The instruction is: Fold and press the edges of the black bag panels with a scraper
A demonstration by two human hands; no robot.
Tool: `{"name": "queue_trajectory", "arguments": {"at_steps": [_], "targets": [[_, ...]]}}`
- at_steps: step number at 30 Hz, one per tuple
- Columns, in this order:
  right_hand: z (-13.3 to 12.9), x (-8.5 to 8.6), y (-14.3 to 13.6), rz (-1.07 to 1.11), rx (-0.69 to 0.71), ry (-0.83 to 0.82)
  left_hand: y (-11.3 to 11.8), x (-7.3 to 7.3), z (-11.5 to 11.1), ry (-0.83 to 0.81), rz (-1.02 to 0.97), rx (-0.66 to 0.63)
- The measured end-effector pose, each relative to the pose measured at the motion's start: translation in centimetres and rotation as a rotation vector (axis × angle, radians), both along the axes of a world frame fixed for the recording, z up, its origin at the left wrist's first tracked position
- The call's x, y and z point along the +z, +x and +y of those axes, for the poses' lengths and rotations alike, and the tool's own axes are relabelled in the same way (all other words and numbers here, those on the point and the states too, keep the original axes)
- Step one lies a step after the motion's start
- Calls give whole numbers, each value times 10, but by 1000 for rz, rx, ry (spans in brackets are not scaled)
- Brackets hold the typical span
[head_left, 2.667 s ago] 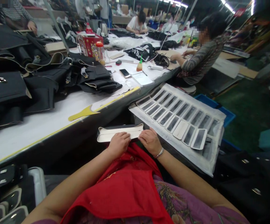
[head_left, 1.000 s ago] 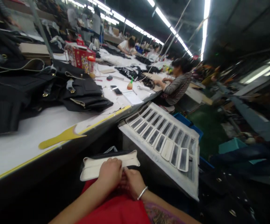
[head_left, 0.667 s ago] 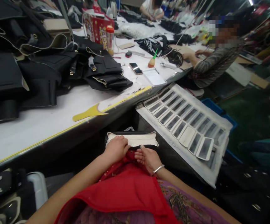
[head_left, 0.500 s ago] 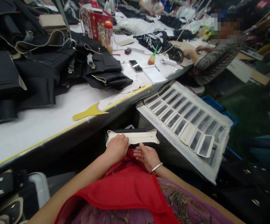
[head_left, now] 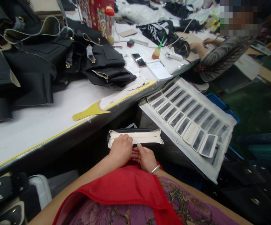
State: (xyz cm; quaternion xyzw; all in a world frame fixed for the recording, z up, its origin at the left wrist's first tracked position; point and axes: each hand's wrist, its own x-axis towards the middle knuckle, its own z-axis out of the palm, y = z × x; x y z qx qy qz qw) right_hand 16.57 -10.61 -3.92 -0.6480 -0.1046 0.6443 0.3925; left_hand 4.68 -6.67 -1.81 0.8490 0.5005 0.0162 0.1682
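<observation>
A black bag piece (head_left: pixel 147 136) with a cream inner face lies across my lap, its long side running left to right. My left hand (head_left: pixel 121 149) is closed over its near edge, left of the middle, fingers curled on the cream surface. Beside it, my right hand (head_left: pixel 146 157) grips the same near edge, thumb on top and fingers curled below. The two hands almost touch. A bit of clear plastic shows behind the far edge.
Black bags (head_left: pixel 104 59) are piled on the white table (head_left: pixel 62 117), near a yellow template (head_left: pixel 89 111), phone (head_left: pixel 138 60) and glue bottle (head_left: pixel 157 50). On the right, a slanted board (head_left: pixel 147 109) holds rows of framed pieces. A person's arm (head_left: pixel 224 59) is farther right.
The camera view has shifted slightly. My right hand has moved in closer to my left hand, its fingers now more tucked together under the piece's near edge.
</observation>
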Motion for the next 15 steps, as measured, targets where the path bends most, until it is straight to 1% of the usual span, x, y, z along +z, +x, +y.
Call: {"name": "queue_trajectory", "arguments": {"at_steps": [4,7,11,15], "targets": [[2,-6,-7,30,15,-23,-2,1,2,-21,8,-17],[3,-5,-12,72,25,-34,-8,6,3,-32,-16,-32],[4,-1,-16,106,66,-88,-27,14,4,-11,-63,1],[7,5,-20,99,104,-166,-51,15,1,16,6,23]]}}
